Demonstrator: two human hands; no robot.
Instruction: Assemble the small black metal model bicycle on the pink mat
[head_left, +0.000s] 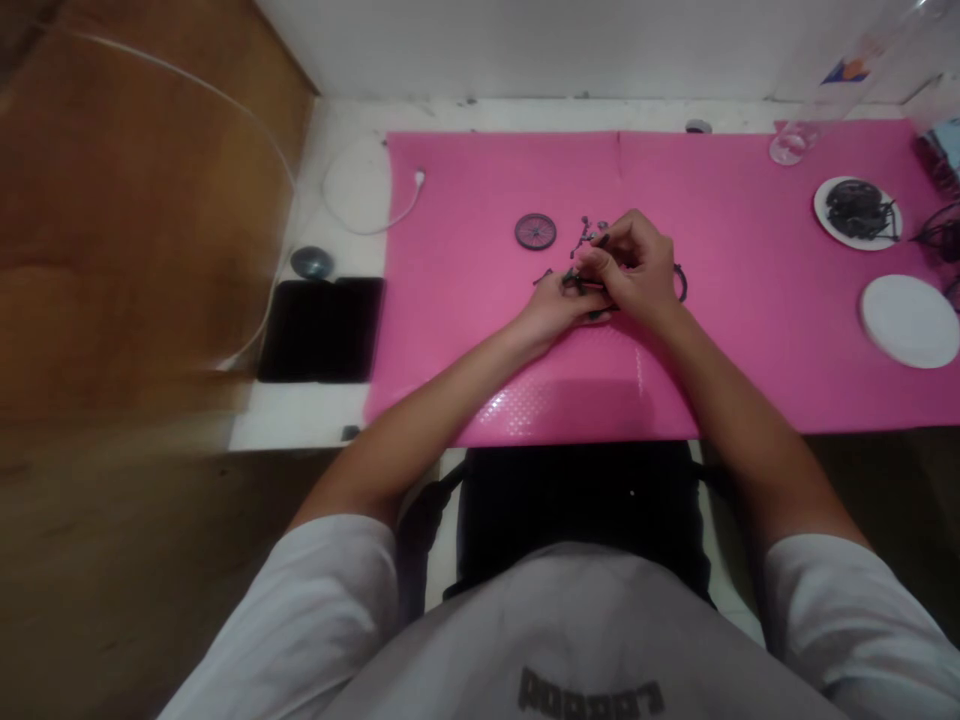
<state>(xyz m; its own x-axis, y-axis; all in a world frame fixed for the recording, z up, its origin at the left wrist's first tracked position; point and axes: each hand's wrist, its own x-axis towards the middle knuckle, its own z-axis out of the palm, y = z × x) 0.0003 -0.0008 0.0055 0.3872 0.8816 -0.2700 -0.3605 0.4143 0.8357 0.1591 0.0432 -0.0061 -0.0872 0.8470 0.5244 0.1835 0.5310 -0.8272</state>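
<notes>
So, 1 small dark part (591, 284), between the hands: left hand (564, 303) curled round it, right hand (639, 268) bunched at it, can't tell its grip. 1 spoked wheel (535, 231) beyond left hand; 2 white plates (909, 322) far right.

the mat (750, 350) is glowing bright pink, a pale chequered sheen (517, 402) patterning it toward its seven o'clock; the slim handheld piece (591, 284) is looking black; at one o'clock the wheel (535, 232) is showing dark grey; at two, a white plate (821, 210) is carrying black parts (857, 208); at three, another plate (910, 320) is appearing plain white; at six, the grey shirt (585, 620) is bearing dark lettering (592, 695).
</notes>
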